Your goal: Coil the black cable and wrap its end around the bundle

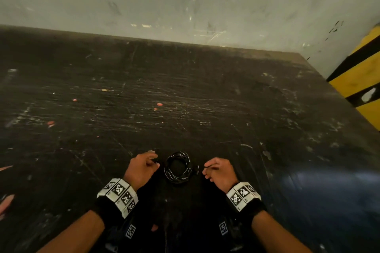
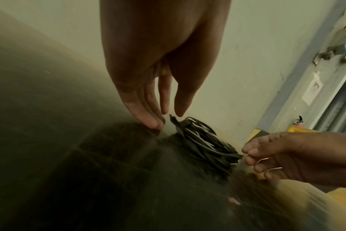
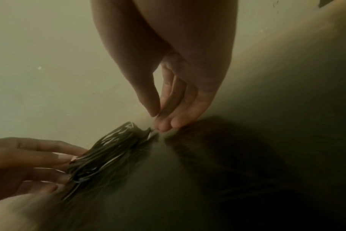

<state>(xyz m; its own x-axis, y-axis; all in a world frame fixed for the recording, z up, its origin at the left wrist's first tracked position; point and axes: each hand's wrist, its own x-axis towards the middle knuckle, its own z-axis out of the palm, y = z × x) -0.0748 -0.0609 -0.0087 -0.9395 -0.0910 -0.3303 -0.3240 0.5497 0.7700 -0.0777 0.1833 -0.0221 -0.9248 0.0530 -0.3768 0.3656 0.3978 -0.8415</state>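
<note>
The black cable (image 1: 178,167) lay coiled on the dark table (image 1: 205,109) between the hands, neither gripping it. The left hand (image 1: 141,167) and right hand (image 1: 221,171) hung loosely curled just beside it. Unrestrained, the bundle risked springing loose should its wrapped end slip.

The black cable (image 1: 178,167) has a glossy jacket, apparently plastic, with bright highlights along its turns. The table (image 1: 185,92) is dark, matt, heavily scratched and scuffed. The wall (image 1: 185,0) is pale, matt and marked.
</note>
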